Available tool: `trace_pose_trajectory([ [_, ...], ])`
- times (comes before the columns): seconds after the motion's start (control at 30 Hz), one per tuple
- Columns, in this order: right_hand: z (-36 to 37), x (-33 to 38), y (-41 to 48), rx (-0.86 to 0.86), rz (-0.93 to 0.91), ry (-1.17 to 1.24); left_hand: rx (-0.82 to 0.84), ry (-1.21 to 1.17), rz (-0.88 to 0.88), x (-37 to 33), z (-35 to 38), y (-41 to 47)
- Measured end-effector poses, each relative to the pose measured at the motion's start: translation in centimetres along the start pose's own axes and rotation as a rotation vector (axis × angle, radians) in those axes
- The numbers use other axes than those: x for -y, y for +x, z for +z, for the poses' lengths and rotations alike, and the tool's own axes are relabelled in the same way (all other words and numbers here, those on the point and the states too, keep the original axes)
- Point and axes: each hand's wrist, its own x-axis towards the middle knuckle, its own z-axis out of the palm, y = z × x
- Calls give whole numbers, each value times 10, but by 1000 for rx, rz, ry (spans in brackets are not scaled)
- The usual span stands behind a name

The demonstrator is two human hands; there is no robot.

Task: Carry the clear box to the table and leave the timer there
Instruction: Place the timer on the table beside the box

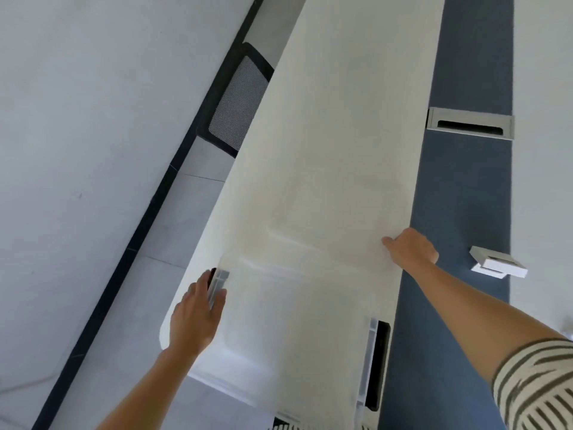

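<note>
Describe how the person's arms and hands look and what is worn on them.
Both forearms are bare, with no watch, rings or gloves in view on the left hand or the right hand. The right arm has a short sleeve, cream with dark stripes, ending near the elbow. No sleeve shows on the left arm within the frame.

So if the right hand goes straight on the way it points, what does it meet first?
Probably nothing: the right hand points up-left along the white table, and that stretch looks free as far as the picture shows, though depth is unclear.
</note>
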Motion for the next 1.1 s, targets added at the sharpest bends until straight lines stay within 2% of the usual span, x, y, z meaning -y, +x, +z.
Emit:
trace_pose_trajectory([
  [0.1, 0, -6, -2, -13, 19, -13, 22, -123, -50, 6, 6, -3],
  [0.33, 3, -22, -14, -88, 52, 61, 16, -188, -69, 14, 11, 0],
  [0.4, 0, -22, -18, -68, 82, 214, 14, -201, -64, 15, 11, 1],
  [0.57, -15, -4, -36, 55, 256, 844, 13, -262, -32, 15, 8, -1],
  [0.63, -27, 5, -43, 97, 294, 950, 21, -310, -26, 15, 6, -2],
  [0.77, -49, 15, -83, 61, 279, 1021, 140, -520, -103, 16, -5, -2],
  [0.87, -53, 16, -136, 8, 177, 1044, 230, -725, -179, 20, -20, -5],
  [1.03, -19, -3, -213, -8, 122, 1008, 118, -933, -96, 40, -49, 2],
  [1.1, -1, -10, -234, -21, 125, 995, 162, -1029, -47, 42, -62, 0],
])
